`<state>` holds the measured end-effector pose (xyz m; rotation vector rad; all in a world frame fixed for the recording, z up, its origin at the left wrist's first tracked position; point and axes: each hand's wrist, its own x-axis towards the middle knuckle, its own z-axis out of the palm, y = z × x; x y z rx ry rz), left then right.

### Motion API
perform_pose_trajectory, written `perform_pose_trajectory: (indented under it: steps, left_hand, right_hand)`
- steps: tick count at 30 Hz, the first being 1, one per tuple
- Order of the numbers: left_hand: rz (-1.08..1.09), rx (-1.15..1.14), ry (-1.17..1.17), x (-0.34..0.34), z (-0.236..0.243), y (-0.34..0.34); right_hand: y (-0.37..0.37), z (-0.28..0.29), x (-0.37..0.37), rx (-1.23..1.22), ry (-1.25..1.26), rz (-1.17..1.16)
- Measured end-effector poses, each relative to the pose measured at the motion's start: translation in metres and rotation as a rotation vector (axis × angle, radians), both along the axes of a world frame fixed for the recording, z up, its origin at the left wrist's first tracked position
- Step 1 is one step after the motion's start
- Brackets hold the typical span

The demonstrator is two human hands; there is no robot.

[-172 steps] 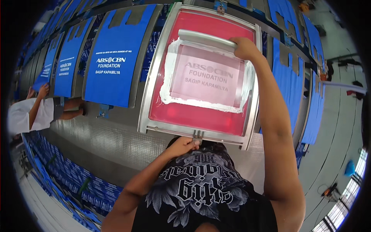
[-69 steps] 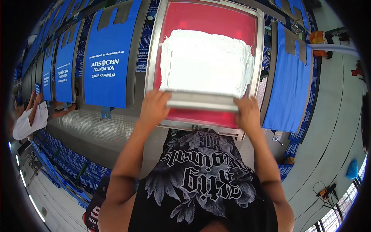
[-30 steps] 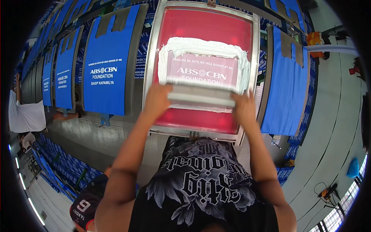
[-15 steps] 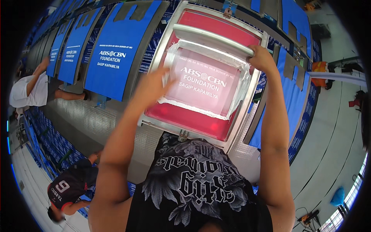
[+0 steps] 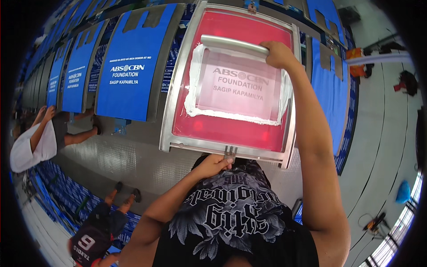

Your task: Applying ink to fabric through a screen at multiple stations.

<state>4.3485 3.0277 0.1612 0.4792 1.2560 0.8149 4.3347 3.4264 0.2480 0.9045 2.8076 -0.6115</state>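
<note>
Screen frame point(image 5: 176, 95), at the upper centre of the picture, looks stiff and fairly heavy, with metal rails; the red mesh point(image 5: 251, 26) stretched inside is probably thin and easily torn, so the bare rails make the safer hold. At its near edge, just above the black shirt point(image 5: 231, 204), the left hand point(image 5: 212, 165) has its fingers closed on a small metal bracket point(image 5: 230, 152); the screen spreads upward from that hand. White paint point(image 5: 192, 100) rings a pale window in the mesh, likely wet and slippery.

Farther up, the right hand point(image 5: 279, 54) grips the right end of a grey squeegee point(image 5: 233, 43), which spans the window's upper edge; whether it touches the mesh is unclear. It seems rigid, best taken by its ends. Most of the screen lies below and left of this hand.

Beyond, at upper left, a blue fabric panel point(image 5: 129, 49) lies on a grey board; at far left is a person in white point(image 5: 38, 147).
</note>
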Motion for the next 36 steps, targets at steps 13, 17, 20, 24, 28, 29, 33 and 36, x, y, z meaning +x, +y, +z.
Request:
perform_pose_trajectory:
  steps: [13,17,20,24,28,29,33,36]
  left_hand:
    - [-0.133,-0.163,0.300,0.002,-0.008,0.009]
    - [-0.067,-0.179,0.404,0.007,-0.011,0.004]
    - [-0.232,-0.287,0.535,-0.004,-0.003,0.003]
    - [0.105,0.019,1.017,-0.056,0.041,0.026]
    - [0.624,-0.008,1.183,-0.169,0.013,0.025]
    - [0.635,-0.016,1.114,-0.186,-0.006,0.011]
    - [0.611,0.054,0.901,-0.156,0.006,0.033]
    - [0.643,0.090,0.873,-0.101,0.033,0.044]
  right_hand:
    - [-0.197,0.002,0.129,0.101,0.237,0.001]
    - [-0.144,0.004,0.153,0.198,0.147,-0.055]
    - [-0.100,-0.022,0.173,-0.190,0.164,-0.140]
    - [-0.073,-0.065,0.184,-0.764,0.455,-0.466]
    - [-0.073,-0.082,0.162,-0.809,0.537,-0.534]
    - [-0.077,-0.086,0.150,-0.851,0.562,-0.539]
    - [-0.070,-0.060,0.180,-0.894,0.643,-0.641]
    - [-0.052,-0.018,0.233,-0.921,0.608,-0.657]
